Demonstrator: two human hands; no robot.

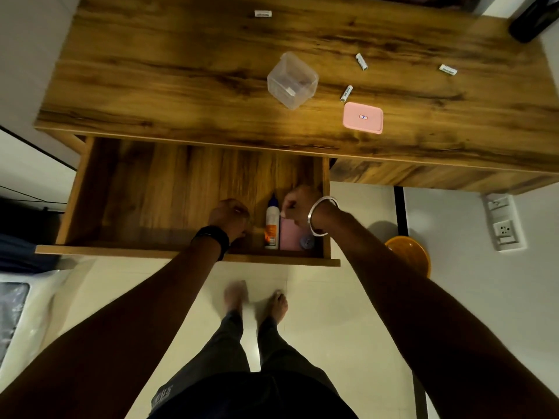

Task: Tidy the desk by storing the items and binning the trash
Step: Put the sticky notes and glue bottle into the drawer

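Both hands work inside the open drawer [90, 192], at its front right corner.

- Left hand [228, 217]: fingers curled under. Whether they hold anything cannot be told.
- Right hand [298, 207]: fingers curled at the far end of the pink box [290, 235]. A grip cannot be confirmed.
- Glue bottle [272, 223]: lies between the hands, just beside the box.
- Batteries [346, 93]: near the desk [151, 71] front edge. They are light, hard and prone to rolling, so pinch them at mid-length.
- Tub [292, 80]: probably thin-walled, so grip it by the rim.

The drawer's left side shows bare board with room for storage.

Four small white labelled sticks [262, 13] [361, 62] [346, 93] [448, 69], one clear plastic tub [292, 80] and one pink rectangular lid [363, 117] are lying on the wooden surface [181, 71]. One white blue-capped bottle [272, 219] and one pink flat block [289, 237] are sitting in the open drawer [151, 192].
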